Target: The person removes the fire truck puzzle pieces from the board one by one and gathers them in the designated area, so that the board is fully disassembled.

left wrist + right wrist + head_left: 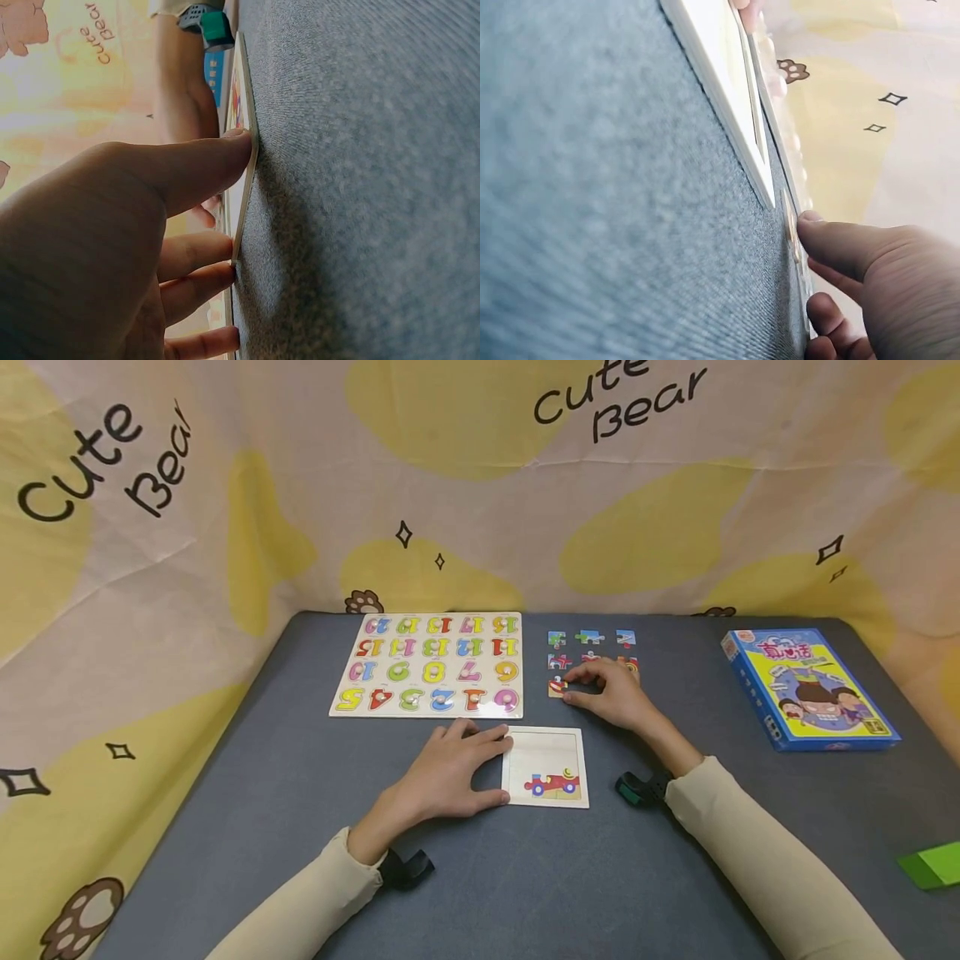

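A square wooden puzzle tray lies on the table, with joined jigsaw pieces of a red car in its lower right corner. My left hand holds the tray's left side; in the left wrist view, the thumb presses its near corner and fingertips touch its edge farther along. Beyond the tray, my right hand pinches a loose jigsaw piece at its right side. In the right wrist view that piece is beside the thumb. Several other loose pieces lie in rows, some partly hidden by the right hand.
A number board with colourful numerals lies at the back, left of the loose pieces. To the right sits a blue and yellow box. A green block is at the right edge. Patterned cloth hangs behind the table.
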A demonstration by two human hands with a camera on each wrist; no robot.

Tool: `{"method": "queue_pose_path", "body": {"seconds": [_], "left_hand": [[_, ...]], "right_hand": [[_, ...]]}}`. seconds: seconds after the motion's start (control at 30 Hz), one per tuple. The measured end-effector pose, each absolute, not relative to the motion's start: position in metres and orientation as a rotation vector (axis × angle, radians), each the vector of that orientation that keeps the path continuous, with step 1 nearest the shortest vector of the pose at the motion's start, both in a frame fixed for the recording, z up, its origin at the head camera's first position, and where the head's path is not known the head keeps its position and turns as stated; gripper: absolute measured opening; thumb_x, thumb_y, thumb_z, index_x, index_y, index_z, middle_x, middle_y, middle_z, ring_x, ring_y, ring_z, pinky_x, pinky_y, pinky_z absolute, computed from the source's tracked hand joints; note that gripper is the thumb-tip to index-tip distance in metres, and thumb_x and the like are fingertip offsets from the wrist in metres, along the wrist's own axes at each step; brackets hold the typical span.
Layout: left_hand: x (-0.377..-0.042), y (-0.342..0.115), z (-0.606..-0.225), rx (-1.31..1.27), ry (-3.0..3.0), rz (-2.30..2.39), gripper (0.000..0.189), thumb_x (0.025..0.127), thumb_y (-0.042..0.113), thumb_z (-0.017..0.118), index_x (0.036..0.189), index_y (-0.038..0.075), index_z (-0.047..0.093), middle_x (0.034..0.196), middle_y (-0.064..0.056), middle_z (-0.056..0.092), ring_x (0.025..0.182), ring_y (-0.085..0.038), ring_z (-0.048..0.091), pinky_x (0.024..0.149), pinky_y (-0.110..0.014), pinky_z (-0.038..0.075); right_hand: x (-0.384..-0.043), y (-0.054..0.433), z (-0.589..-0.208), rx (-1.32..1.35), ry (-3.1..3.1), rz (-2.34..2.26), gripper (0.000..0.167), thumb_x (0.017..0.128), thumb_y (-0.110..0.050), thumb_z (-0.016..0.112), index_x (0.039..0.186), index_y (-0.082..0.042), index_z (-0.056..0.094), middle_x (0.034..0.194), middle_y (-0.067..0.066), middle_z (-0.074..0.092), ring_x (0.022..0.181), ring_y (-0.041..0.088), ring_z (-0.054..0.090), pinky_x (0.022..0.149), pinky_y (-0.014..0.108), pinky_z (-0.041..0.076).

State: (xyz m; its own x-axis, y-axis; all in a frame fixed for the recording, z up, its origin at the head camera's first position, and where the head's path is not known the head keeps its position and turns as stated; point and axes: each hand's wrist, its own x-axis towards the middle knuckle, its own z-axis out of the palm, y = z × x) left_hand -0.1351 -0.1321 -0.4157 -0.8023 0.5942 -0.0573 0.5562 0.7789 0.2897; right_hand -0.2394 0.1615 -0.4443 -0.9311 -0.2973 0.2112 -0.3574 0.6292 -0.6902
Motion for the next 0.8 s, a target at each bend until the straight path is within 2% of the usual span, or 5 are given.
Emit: {"method": "queue_pose_path", "body": {"seconds": [0.13, 0.27, 0.4, 0.57, 0.8], "left_hand": [[-0.135, -0.132, -0.416, 0.920, 2.828, 0.391, 0.074, 0.087, 0.055, 0.073, 0.151, 0.024, 0.052, 0.161, 0.004, 0.044, 0.132, -0.026, 0.045, 0.097, -0.048, 0.038], [-0.135, -0.132, -0.415, 0.920, 2.831, 0.388, 0.074, 0.087, 0.055, 0.073, 0.151, 0.023, 0.052, 0.161, 0.003, 0.044, 0.131, -0.026, 0.045, 0.097, -0.048, 0.038], [-0.134, -0.132, -0.414, 0.919, 2.837, 0.383, 0.074, 0.087, 0.054, 0.074, 0.150, 0.023, 0.053, 0.161, 0.003, 0.044, 0.132, -0.027, 0.045, 0.097, -0.049, 0.039], [-0.134, -0.131, -0.415, 0.929, 2.839, 0.383, 0.073, 0.087, 0.054, 0.074, 0.150, 0.023, 0.053, 0.160, 0.003, 0.046, 0.131, -0.027, 0.046, 0.097, -0.049, 0.040], [-0.136, -0.132, -0.416, 0.932, 2.842, 0.359, 0.073, 0.087, 0.056, 0.073, 0.150, 0.025, 0.053, 0.160, 0.005, 0.045, 0.130, -0.026, 0.046, 0.096, -0.048, 0.039]], "right_hand": [[-0.232, 0.162, -0.443, 0.592, -2.699, 1.298, 0.023, 0.087, -0.015, 0.080, 0.108, -0.006, 0.077, 0.095, 0.012, 0.068, 0.082, 0.021, 0.054, 0.076, 0.031, 0.040], [-0.222, 0.160, -0.438, 0.597, -2.690, 1.368, 0.014, 0.092, -0.017, 0.077, 0.103, -0.009, 0.079, 0.089, 0.007, 0.072, 0.072, 0.017, 0.056, 0.065, 0.024, 0.044], [-0.214, 0.158, -0.435, 0.615, -2.729, 1.364, 0.010, 0.093, -0.020, 0.076, 0.099, -0.013, 0.079, 0.090, 0.004, 0.073, 0.074, 0.017, 0.056, 0.065, 0.023, 0.044], [-0.203, 0.156, -0.433, 0.756, -2.749, 1.396, 0.008, 0.094, -0.017, 0.074, 0.098, -0.011, 0.078, 0.093, 0.003, 0.073, 0.076, 0.016, 0.058, 0.067, 0.022, 0.048], [-0.190, 0.150, -0.428, 0.944, -2.739, 1.408, 0.005, 0.093, -0.012, 0.075, 0.096, -0.012, 0.079, 0.088, -0.002, 0.069, 0.074, 0.014, 0.057, 0.066, 0.023, 0.048]]}}
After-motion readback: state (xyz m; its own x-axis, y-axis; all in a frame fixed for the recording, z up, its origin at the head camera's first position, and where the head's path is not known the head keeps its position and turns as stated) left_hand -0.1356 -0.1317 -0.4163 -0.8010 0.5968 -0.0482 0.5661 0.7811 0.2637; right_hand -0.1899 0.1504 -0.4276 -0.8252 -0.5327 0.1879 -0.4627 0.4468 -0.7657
